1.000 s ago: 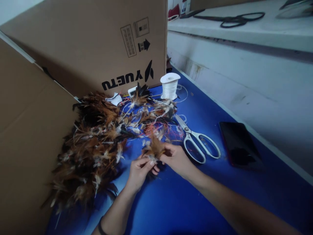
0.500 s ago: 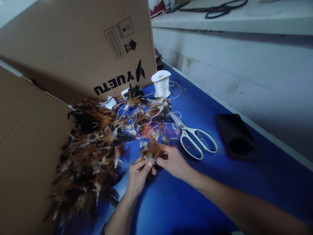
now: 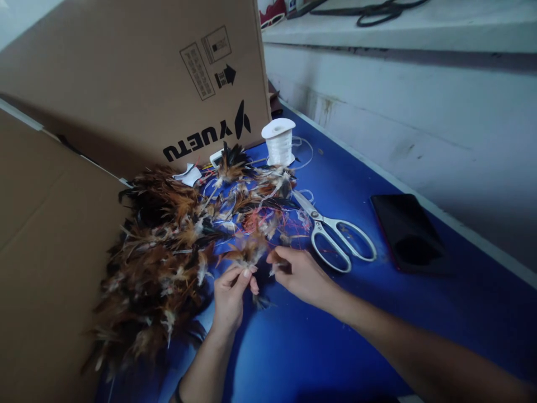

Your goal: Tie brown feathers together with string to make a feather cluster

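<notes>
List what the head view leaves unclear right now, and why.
All in the head view:
Base of the feather bunch: partly covered by the left hand.
Pale wisp by the right hand: blurred; whether it is gripped is unclear.
Black scissors on the ledge: cut off by the top edge.
White object: partly hidden behind dark feathers.
Fine print on the cardboard box: too small to read.

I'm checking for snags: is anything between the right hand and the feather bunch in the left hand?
Nothing visible is. Only a narrow gap separates the right hand from the feather bunch, pinched in the left hand. The scissors lie beyond the right hand, outside that gap.
</notes>
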`<state>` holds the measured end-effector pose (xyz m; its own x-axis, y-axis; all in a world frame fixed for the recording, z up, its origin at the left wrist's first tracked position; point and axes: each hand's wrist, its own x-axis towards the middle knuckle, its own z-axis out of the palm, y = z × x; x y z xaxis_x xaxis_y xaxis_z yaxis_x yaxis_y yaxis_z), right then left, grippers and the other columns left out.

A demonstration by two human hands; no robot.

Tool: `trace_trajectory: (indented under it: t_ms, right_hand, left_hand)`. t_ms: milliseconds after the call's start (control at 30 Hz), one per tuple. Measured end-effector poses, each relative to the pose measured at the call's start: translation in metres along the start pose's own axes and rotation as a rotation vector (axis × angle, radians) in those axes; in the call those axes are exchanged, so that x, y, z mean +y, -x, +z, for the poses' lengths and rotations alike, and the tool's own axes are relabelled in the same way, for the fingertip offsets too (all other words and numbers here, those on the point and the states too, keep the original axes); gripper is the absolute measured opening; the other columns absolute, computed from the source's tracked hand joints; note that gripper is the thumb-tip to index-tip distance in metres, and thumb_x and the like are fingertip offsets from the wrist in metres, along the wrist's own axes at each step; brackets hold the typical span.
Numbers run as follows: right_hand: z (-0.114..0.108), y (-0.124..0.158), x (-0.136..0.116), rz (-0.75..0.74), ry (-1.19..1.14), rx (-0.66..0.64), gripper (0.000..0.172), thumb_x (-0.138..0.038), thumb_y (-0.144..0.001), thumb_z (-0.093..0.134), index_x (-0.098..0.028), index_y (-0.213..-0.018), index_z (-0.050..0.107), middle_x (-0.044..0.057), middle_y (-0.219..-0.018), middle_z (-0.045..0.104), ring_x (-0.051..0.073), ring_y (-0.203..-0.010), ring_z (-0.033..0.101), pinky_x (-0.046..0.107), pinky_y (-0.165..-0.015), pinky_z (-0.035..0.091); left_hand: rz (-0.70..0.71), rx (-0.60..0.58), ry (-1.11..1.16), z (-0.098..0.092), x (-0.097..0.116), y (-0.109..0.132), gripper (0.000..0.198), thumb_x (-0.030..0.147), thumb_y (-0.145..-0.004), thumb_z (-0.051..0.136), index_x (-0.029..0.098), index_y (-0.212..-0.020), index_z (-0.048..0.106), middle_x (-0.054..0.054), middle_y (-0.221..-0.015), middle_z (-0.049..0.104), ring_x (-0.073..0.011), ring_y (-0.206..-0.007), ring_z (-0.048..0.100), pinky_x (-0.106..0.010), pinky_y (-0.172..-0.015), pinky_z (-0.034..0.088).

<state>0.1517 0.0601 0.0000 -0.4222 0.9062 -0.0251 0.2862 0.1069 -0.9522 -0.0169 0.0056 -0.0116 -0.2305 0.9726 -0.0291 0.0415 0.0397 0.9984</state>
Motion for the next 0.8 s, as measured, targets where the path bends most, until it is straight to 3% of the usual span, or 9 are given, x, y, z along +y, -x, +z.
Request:
trace_trajectory:
  t_ms: [133,300,433,633,800]
  right_hand:
    - [-0.004,0.003,-0.01,-0.157,0.196,0.067,0.004,-0.013,-0.072,0.056,-0.017,-0.073,0.057,0.003,-0.081,0.058,0.018,-0.082,0.053,0.031,-0.075,0.042]
    - [-0.002,0.003,-0.013,-0.207,-0.065,0.012,0.008,-0.019,-0.08,0.057,-0.018,-0.076,0.064,0.002,-0.087,0.063,0.017,-0.089,0.055,0.03,-0.082,0.042]
    - [-0.003,0.003,-0.011,-0.154,-0.183,-0.012,0.013,-0.02,-0.08,0.057,-0.017,-0.071,0.065,0.001,-0.078,0.064,0.015,-0.079,0.058,0.028,-0.076,0.043]
    - [-0.009,-0.002,-0.01,-0.119,-0.285,0.076,0.023,-0.035,-0.08,0.058,-0.016,-0.068,0.063,0.0,-0.068,0.061,0.014,-0.067,0.055,0.026,-0.064,0.044]
    - [-0.009,0.0,-0.012,-0.084,-0.345,-0.046,0.031,-0.04,-0.081,0.059,-0.015,-0.064,0.062,0.0,-0.065,0.057,0.011,-0.061,0.051,0.024,-0.058,0.043]
  left_hand:
    - [-0.04,-0.014,0.056,0.0,0.001,0.0,0.02,0.031,-0.078,0.064,0.014,-0.08,0.072,0.0,-0.053,0.057,-0.0091,-0.051,0.049,-0.025,-0.061,0.043]
    - [0.036,-0.135,-0.034,-0.001,-0.001,0.004,0.018,0.026,-0.082,0.06,0.014,-0.074,0.071,-0.001,-0.052,0.058,-0.0113,-0.057,0.051,-0.026,-0.065,0.041]
    - [0.086,-0.223,-0.135,-0.001,0.001,0.005,0.02,0.026,-0.085,0.056,0.015,-0.076,0.07,-0.001,-0.052,0.06,-0.0115,-0.052,0.051,-0.026,-0.061,0.042]
    - [0.234,-0.267,-0.329,-0.001,0.012,0.004,0.034,0.024,-0.086,0.052,0.015,-0.055,0.063,-0.004,-0.06,0.062,-0.0142,-0.065,0.058,-0.025,-0.065,0.044]
    - [0.401,-0.334,-0.323,-0.003,0.009,0.005,0.03,0.021,-0.088,0.049,0.015,-0.061,0.063,-0.007,-0.073,0.065,-0.0149,-0.072,0.061,-0.025,-0.067,0.045]
